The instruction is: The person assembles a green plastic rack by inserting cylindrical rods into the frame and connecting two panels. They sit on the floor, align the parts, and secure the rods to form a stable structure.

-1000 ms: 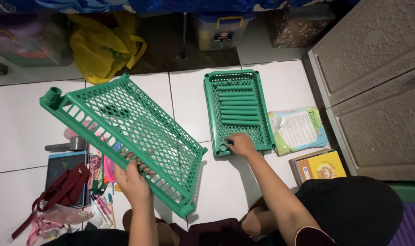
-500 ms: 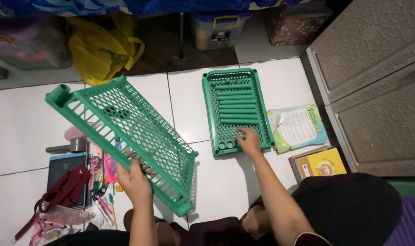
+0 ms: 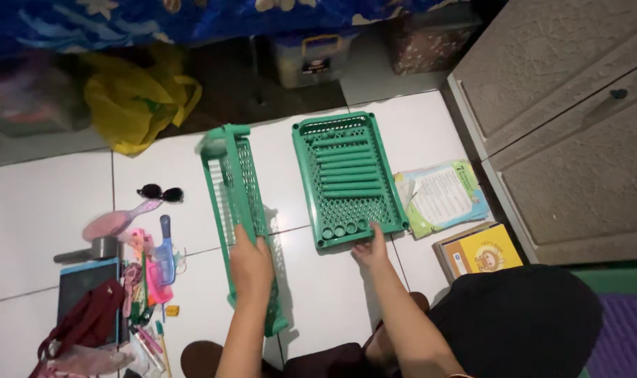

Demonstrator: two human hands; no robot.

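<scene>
Fingers (image 3: 243,236) of the left hand (image 3: 250,262) were wrapped over the long edge of a green mesh shelf panel (image 3: 240,210), which stood on edge on the white floor tiles (image 3: 45,210), slightly blurred. The right hand (image 3: 369,250) lay flat, fingers spread, touching the near rim of a second green shelf panel (image 3: 346,180) lying to the right, with green tubes (image 3: 350,171) resting in it. To my eye, the upright panel wanted a firm grip near its middle and a slow tilt, kept away from the sunglasses (image 3: 160,192) and brush (image 3: 119,220) at left.
</scene>
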